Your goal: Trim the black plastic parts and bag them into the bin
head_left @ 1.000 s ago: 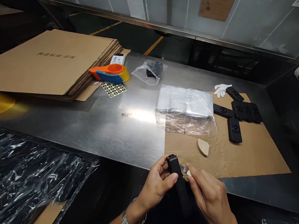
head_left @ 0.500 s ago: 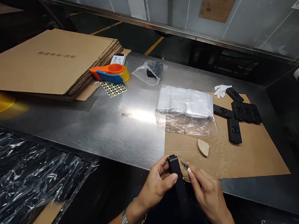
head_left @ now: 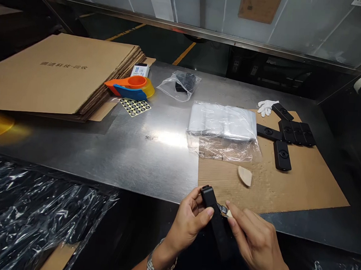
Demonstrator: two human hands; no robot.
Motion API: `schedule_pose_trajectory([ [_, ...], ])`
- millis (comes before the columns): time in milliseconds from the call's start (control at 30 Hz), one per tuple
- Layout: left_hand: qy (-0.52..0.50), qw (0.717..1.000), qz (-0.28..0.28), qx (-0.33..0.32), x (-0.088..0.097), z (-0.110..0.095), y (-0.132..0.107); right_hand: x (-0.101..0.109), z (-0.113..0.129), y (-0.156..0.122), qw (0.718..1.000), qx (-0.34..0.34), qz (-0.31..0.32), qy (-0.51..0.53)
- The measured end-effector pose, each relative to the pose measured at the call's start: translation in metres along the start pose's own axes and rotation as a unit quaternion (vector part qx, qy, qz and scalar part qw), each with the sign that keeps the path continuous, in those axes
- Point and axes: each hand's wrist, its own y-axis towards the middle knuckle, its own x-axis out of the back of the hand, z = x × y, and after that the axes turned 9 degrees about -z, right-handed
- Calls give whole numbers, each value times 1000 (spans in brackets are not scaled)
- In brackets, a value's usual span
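Observation:
My left hand (head_left: 188,221) is closed around a long black plastic housing (head_left: 210,202), held tilted over the table's front edge, thumb on its near face. Between thumb and forefinger of my right hand (head_left: 254,233) is a utility knife (head_left: 224,210) with a pale handle. Its blade reaches the right edge of the housing; whether it cuts in cannot be seen. The lower end of the housing fades into dark clothing. Beyond my hands, a pale fan-shaped piece (head_left: 244,176) lies on a cardboard sheet (head_left: 305,187). Several similar black housings (head_left: 282,156) lie farther right.
A clear bag of white sheets (head_left: 224,123) overlaps the cardboard. At left are stacked cardboard (head_left: 64,79), an orange-and-blue tape dispenser (head_left: 130,87) and a sticker sheet (head_left: 135,107). A bagged black item (head_left: 183,84) and white glove (head_left: 266,107) lie farther back.
The knife has moved down along the housing, and its blade now meets the right edge instead of standing off it. My right hand has shifted slightly down and right.

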Motion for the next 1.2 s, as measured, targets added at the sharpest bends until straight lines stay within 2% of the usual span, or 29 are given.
schedule_pose_trajectory([
  [300,3,1000,5,-6,3,5,0,-2,0,-1,1000,-2,-5,-19],
  [467,4,1000,0,-10,3,6,0,-17,-11,-1,997,-55,5,-58],
  [567,1,1000,-1,-10,2,5,0,-24,-17,-2,996,-87,13,-27],
  [733,-40,999,-29,20,-2,1,1,-19,-27,1,993,-119,-3,-23],
  [867,-111,988,-92,55,-2,5,9,-12,-58,2,977,-150,-54,-141],
  [1033,-162,957,-191,146,1,17,22,-11,-125,-4,905,-207,-75,-364],
  [1133,-169,934,-233,209,-5,22,22,-9,-152,-2,891,-194,-84,-403],
  [1200,-177,926,-239,234,-11,26,20,-7,-155,4,890,-172,-111,-407],
])
